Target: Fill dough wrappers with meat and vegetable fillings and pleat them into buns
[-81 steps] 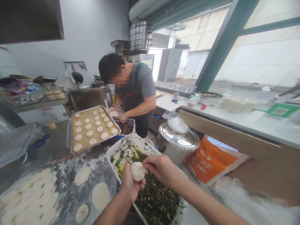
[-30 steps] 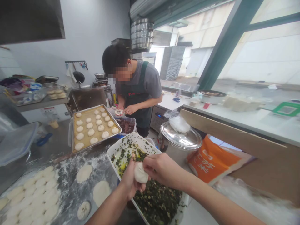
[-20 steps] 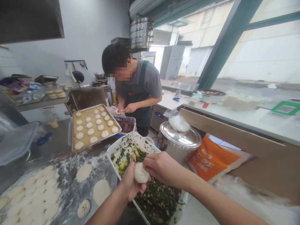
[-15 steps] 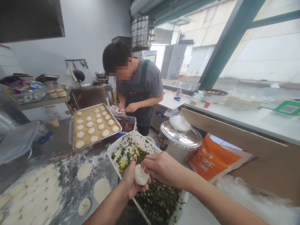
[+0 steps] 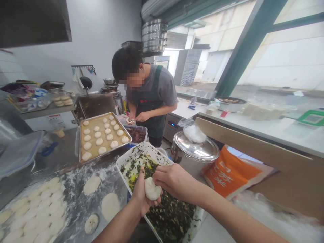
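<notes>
Low in the middle of the frame, the left hand [image 5: 140, 199] cups a small round white dough bun [image 5: 152, 189] in its curled palm, the fingers [image 5: 155, 202] bent up under it and closed enough to cradle it without squashing. The bun sits in the air just above the white rectangular plastic tub of chopped dark-green filling [image 5: 131, 153]. The right hand [image 5: 172, 180] comes in from the right, its thumb and forefinger tips nipped together on the bun's top and the other fingers loosely folded. Judging by the gathered, almost smooth crown, the step in hand is pinching the dough shut over its filling, and it looks close to done. Any further pinch calls for a light touch and a steady cupping palm, since the skin looks thin. On the floured steel table at lower left lie two flat round dough discs [image 5: 91, 185], one pleated bun [image 5: 91, 223] and a heap of pale dough pieces [image 5: 37, 209]. At upper centre a person in a grey shirt and dark apron [image 5: 154, 98] works with their own hands
</notes>
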`<state>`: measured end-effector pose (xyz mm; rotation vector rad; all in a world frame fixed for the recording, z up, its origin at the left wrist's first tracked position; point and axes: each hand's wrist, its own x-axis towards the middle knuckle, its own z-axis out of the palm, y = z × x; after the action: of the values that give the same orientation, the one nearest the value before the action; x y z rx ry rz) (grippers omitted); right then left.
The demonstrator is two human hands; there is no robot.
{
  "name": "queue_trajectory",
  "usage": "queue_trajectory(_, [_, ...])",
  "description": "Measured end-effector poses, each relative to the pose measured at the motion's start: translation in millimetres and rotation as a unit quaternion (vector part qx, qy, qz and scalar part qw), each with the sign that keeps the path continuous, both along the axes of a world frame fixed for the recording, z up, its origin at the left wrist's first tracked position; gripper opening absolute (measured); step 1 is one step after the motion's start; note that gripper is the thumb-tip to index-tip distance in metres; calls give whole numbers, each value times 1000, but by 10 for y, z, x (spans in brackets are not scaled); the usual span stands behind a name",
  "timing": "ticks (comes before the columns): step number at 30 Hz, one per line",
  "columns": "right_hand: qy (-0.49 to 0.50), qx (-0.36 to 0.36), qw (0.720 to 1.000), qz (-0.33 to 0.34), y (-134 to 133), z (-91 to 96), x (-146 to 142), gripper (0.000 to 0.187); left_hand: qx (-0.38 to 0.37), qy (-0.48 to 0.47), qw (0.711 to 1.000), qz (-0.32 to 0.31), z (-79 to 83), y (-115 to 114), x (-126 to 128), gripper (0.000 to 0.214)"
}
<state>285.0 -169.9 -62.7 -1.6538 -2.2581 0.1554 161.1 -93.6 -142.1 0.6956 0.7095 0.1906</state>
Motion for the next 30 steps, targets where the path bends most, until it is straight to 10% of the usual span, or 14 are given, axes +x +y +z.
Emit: queue_trajectory(30, [9, 1, 1000, 4, -11, 2, -15, 13, 50, -34, 997, -46, 1, 12, -5, 64])
